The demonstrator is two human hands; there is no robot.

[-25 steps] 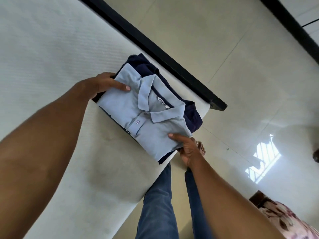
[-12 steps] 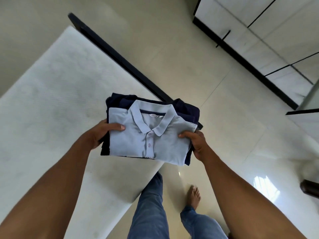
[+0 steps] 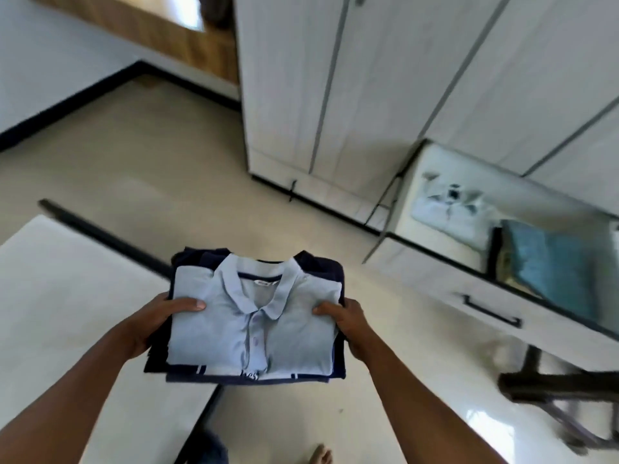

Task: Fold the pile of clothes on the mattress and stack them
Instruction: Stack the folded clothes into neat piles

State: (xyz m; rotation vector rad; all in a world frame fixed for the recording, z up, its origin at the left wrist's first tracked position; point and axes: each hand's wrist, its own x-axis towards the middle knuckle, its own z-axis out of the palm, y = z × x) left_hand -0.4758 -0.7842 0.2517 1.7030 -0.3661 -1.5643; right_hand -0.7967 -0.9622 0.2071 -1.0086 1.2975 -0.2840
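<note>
The white mattress (image 3: 67, 313) is lying on a pale floor (image 3: 150, 155). Beyond the mattress a white wardrobe (image 3: 335, 78) is standing; right of the mattress a drawer (image 3: 445, 296) is hanging open, holding a blue cloth (image 3: 552, 269) and a white shirt (image 3: 449, 212). The left hand (image 3: 157, 323) and right hand (image 3: 348, 323) are gripping the stack (image 3: 254, 323) by its sides, thumbs on top, above the mattress's right edge.

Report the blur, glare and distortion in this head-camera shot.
Head view: motion blur smears the wardrobe, the open drawer and the bed frame; head view: sharpest is the light blue polo atop the stack gripped by the left hand and right hand; head view: a bright reflection glares off the floor at lower right; head view: the wide lens makes the wardrobe's door lines lean.
</note>
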